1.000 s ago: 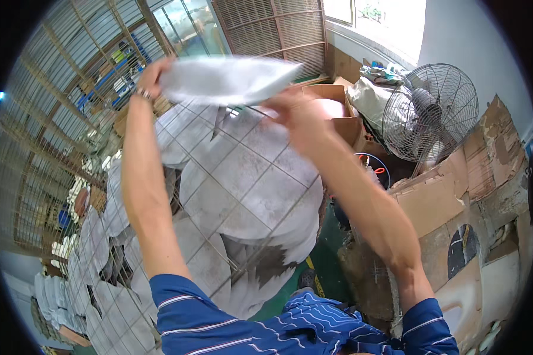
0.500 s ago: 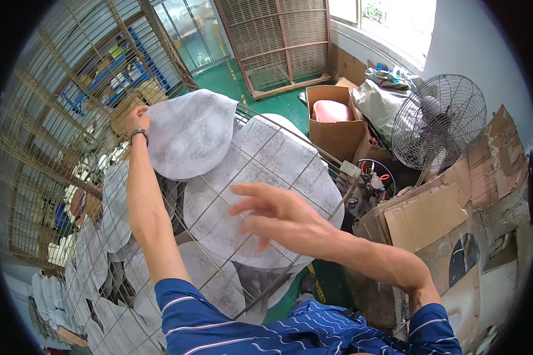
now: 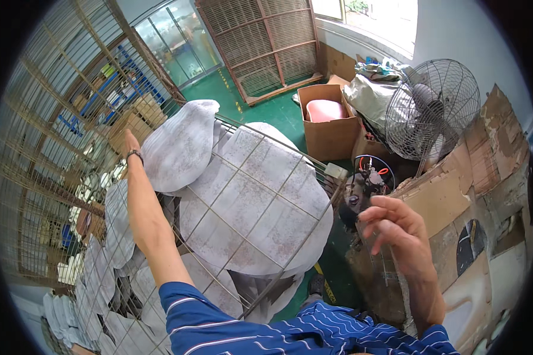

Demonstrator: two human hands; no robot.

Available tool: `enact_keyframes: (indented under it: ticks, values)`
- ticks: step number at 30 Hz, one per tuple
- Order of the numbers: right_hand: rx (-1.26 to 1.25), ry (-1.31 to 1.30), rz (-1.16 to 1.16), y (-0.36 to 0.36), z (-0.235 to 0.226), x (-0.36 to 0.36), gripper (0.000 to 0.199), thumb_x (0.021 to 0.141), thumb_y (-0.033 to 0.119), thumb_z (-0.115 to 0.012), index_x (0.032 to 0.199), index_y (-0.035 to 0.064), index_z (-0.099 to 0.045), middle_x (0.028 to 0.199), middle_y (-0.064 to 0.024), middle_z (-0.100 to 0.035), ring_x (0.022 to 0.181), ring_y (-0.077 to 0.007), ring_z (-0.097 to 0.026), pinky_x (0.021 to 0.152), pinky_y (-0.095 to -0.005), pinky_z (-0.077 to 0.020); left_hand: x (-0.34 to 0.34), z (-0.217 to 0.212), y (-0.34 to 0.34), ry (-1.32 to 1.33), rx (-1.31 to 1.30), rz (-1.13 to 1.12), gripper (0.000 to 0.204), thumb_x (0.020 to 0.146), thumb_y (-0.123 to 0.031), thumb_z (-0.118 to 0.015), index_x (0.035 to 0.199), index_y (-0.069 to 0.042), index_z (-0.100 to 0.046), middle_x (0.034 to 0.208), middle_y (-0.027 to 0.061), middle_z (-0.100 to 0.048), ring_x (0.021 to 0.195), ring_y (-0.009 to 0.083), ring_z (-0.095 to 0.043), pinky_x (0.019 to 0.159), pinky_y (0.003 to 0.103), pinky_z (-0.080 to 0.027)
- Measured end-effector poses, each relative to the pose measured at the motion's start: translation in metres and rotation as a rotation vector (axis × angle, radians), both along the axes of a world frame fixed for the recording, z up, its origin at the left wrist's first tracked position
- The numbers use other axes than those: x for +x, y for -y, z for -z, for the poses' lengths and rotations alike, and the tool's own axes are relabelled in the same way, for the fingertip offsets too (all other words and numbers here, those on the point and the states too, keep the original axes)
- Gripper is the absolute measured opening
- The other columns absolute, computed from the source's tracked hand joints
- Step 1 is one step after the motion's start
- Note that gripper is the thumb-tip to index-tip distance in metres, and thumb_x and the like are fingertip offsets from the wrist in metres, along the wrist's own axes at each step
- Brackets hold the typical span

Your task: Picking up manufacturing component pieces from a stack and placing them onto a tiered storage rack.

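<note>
A rounded grey-white speckled sheet point(image 3: 180, 145) lies at the far left of a wire grid rack point(image 3: 219, 273), its far edge curled up. My left hand point(image 3: 132, 142) is at this sheet's left edge, arm stretched forward. Its fingers are seen edge-on, so I cannot tell whether they grip the sheet. A larger round speckled sheet point(image 3: 260, 201) lies under the rack's wires in the middle, partly beneath the first one. My right hand point(image 3: 400, 231) is raised at the right, away from the sheets, with its bent fingers apart and nothing in them.
More grey-white sheets point(image 3: 121, 236) hang among wires at the left. To the right stand an open cardboard box point(image 3: 331, 139) with something pink inside, a wire-caged fan point(image 3: 432, 112) and stacked flattened cardboard point(image 3: 441, 207). A slatted rack point(image 3: 263, 50) leans at the back.
My right hand has swung right, from above the middle sheet to beside the cardboard. The upper-left sheet has shifted slightly and its far edge has curled. My left hand remains beside it.
</note>
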State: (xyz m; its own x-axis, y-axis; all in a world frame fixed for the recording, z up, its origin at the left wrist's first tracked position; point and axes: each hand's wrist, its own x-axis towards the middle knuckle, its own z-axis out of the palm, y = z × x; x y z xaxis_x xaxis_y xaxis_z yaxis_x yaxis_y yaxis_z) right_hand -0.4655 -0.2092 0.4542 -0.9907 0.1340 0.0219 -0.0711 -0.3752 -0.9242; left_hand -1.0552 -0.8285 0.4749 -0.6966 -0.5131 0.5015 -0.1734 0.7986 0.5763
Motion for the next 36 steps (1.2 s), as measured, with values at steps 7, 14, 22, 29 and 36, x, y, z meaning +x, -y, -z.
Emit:
enact_keyframes:
  ticks: [7, 14, 22, 29, 36]
  values:
    - [-0.031, 0.161, 0.371, -0.015, 0.077, 0.046, 0.033, 0.094, 0.005, -0.055, 0.127, 0.0001, -0.058, 0.108, -0.0124, -0.069, 0.085, -0.0158, -0.066, 0.063, -0.0255, -0.0549, 0.087, -0.059, -0.139, -0.134, 0.003, 0.132, 0.071, 0.099, -0.057, -0.032, 0.132, -0.001, -0.06, 0.135, 0.02, -0.059, 0.122, 0.039, -0.056, 0.103, 0.052, -0.04]
    - [-0.085, 0.324, 0.415, -0.017, 0.154, 0.129, 0.036, 0.095, 0.014, -0.059, 0.127, -0.0027, -0.057, 0.105, -0.0132, -0.069, 0.086, -0.0149, -0.065, 0.066, -0.027, -0.0561, 0.085, -0.197, -0.298, -0.819, -0.669, 0.722, 0.049, 0.102, -0.03, -0.036, 0.131, 0.002, -0.059, 0.133, 0.0221, -0.059, 0.124, 0.0377, -0.054, 0.105, 0.043, -0.042]
    - [-0.029, 0.383, 0.649, -0.025, 0.216, 0.212, 0.031, 0.094, 0.014, -0.058, 0.12, -0.0018, -0.062, 0.098, -0.0086, -0.07, 0.077, -0.013, -0.065, 0.059, -0.0274, -0.0558, 0.282, -0.145, -0.612, -0.296, -0.147, 1.722, 0.042, 0.099, -0.028, -0.051, 0.133, -0.005, -0.06, 0.126, 0.0103, -0.064, 0.116, 0.0191, -0.058, 0.096, 0.033, -0.046]
    - [-0.197, 0.465, 0.996, -0.041, 0.278, 0.351, 0.031, 0.093, 0.013, -0.059, 0.119, -0.0023, -0.063, 0.098, -0.01, -0.071, 0.076, -0.014, -0.066, 0.057, -0.0285, -0.0549, 0.632, 0.084, -0.783, 0.337, -0.714, 2.379, 0.029, 0.095, -0.014, -0.062, 0.121, -0.004, -0.068, 0.109, 0.0136, -0.072, 0.1, 0.0226, -0.068, 0.087, 0.033, -0.053]
    - [-0.415, 0.64, 1.266, -0.03, 0.32, 0.458, 0.03, 0.094, 0.013, -0.057, 0.12, -0.0013, -0.063, 0.097, -0.0099, -0.071, 0.077, -0.0138, -0.065, 0.057, -0.0269, -0.0536, 0.825, 0.406, -0.756, 1.049, -0.552, 2.392, 0.033, 0.09, -0.024, -0.067, 0.114, -0.003, -0.07, 0.096, 0.0173, -0.073, 0.088, 0.0237, -0.071, 0.079, 0.035, -0.054]
